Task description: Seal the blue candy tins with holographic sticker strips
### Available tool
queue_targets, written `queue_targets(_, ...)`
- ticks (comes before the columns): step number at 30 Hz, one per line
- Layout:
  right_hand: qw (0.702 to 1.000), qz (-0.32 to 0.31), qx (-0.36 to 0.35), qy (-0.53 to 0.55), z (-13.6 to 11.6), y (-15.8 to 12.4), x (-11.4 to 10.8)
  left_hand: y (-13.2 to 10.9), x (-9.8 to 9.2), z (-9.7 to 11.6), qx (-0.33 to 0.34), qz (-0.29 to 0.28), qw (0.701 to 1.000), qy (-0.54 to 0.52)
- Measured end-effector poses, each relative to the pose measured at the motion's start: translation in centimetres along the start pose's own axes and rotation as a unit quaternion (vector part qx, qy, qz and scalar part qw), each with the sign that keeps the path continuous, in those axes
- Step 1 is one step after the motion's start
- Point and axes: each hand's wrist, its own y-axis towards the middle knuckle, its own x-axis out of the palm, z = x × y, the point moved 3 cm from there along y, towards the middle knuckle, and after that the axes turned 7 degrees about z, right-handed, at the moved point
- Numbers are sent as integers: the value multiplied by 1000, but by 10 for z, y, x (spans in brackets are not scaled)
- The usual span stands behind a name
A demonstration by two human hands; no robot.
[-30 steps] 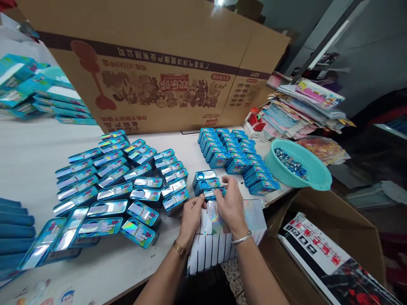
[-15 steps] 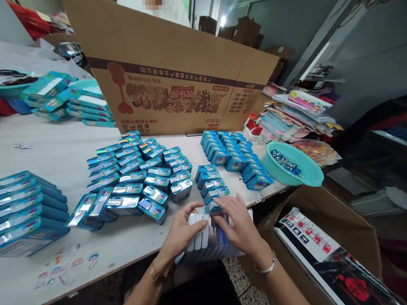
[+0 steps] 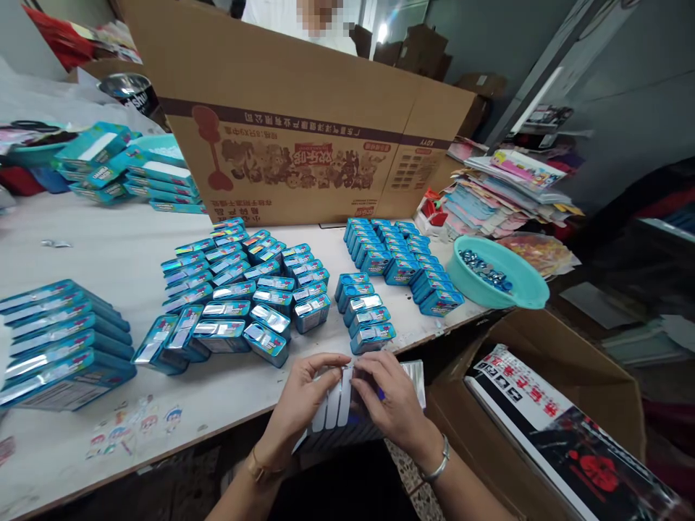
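Observation:
My left hand (image 3: 309, 394) is closed at the top edge of a shiny silvery sticker sheet (image 3: 332, 412) with white rounded strips. My right hand (image 3: 388, 398) pinches the same edge close beside it; what lies between its fingertips is too small to make out clearly. The sheet hangs by the table's front edge, over my lap. Just beyond my fingers stands a short row of blue tins (image 3: 369, 315), upright with narrow sides up. More blue tins (image 3: 228, 289) crowd the table to the left, many with shiny strips on top. Another group of tins (image 3: 399, 268) stands farther back.
A teal basin (image 3: 532, 293) holds small shiny blue pieces at the right table edge. Below it stands an open carton (image 3: 608, 369). A large cardboard sheet (image 3: 304, 94) rises at the back, a person behind it. Larger blue boxes (image 3: 70, 362) stand at left.
My right hand has drawn back from the nearest tin in the short row, and that tin now shows fully. Both hands have come together at the sheet's top edge. The view has shifted slightly.

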Motion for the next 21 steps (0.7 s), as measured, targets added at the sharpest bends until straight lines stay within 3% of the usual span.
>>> queue_targets(7,996,53,-57,-45,-1,-2,0,0,3,-6,-95,8,991,-94)
queue_targets(14,987,64,-117,-93,0,-5,-2,4,4,-7,-131,10,985,-111)
queue_targets(18,990,68,-98,-78,0,-2,-1,6,4,-8,-124,3,988,-96)
queue_targets(21,993,74,-78,-50,-3,1,-3,13,1,-13,-64,3,997,-37)
